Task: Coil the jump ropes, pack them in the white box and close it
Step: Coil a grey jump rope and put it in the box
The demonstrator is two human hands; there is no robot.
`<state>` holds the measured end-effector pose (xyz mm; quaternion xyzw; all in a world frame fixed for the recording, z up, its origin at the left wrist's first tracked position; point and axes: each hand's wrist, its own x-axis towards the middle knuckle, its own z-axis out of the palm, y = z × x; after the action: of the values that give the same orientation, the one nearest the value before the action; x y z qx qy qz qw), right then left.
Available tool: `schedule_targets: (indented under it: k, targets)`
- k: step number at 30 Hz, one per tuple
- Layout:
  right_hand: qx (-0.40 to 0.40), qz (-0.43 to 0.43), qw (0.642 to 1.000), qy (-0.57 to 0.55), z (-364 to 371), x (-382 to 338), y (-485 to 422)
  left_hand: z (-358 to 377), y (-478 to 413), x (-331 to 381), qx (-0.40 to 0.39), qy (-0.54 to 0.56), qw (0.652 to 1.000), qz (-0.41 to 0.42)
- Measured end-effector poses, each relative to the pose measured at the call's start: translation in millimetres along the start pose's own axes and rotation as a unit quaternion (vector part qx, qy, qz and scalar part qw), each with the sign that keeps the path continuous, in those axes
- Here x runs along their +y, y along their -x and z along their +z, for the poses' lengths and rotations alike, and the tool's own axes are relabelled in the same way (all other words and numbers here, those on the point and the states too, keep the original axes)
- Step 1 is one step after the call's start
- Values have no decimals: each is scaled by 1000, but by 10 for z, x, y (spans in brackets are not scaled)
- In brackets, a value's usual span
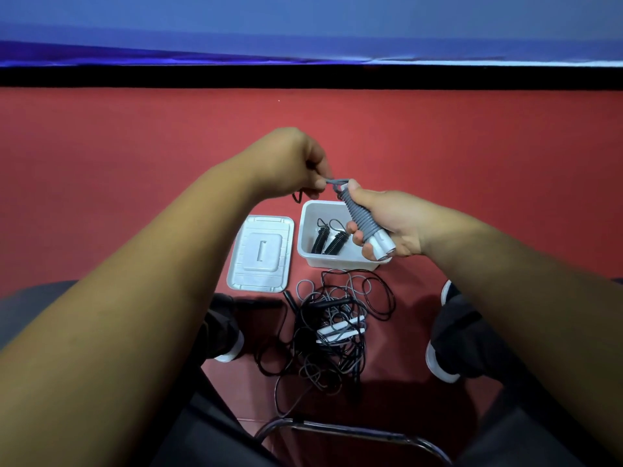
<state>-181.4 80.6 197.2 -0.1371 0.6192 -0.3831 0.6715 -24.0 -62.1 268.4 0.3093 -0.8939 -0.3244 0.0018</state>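
Coiling step, third rope by my count. Your right hand [387,227] is wrapped round the grey jump rope [358,214], whose cord is wound tight along its paired white handles [382,247], thumb pressing the top. Your left hand [293,160] pinches the loose cord end [335,181] just off the top of the bundle, a narrow fingertip grip. You hold the bundle in the air above the white box [304,230]. The box sits open on the red floor [472,146] with two black coiled ropes [328,240] lying inside. Lid [261,252] lies flat just left of the box; touching or not, can't tell. Tangle of uncoiled ropes [333,335], black and grey, lies between your shoes [232,348], near the box.

Next, as I judge it:
- Tuck that end under a wrap so it holds.
- Set the bundle in beside the black ones.
- Pull another rope from the tangle.

Lid goes on last; task is far from done.
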Motion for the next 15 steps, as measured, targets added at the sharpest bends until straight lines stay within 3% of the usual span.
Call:
schedule_targets:
  k: [6,15]
  targets:
    - [17,-7,1000,-16,61,-40,43,115,19,-19,-67,23,996,-53]
    - [75,-58,995,-1,152,-41,113,258,-6,-18,-78,131,980,-128]
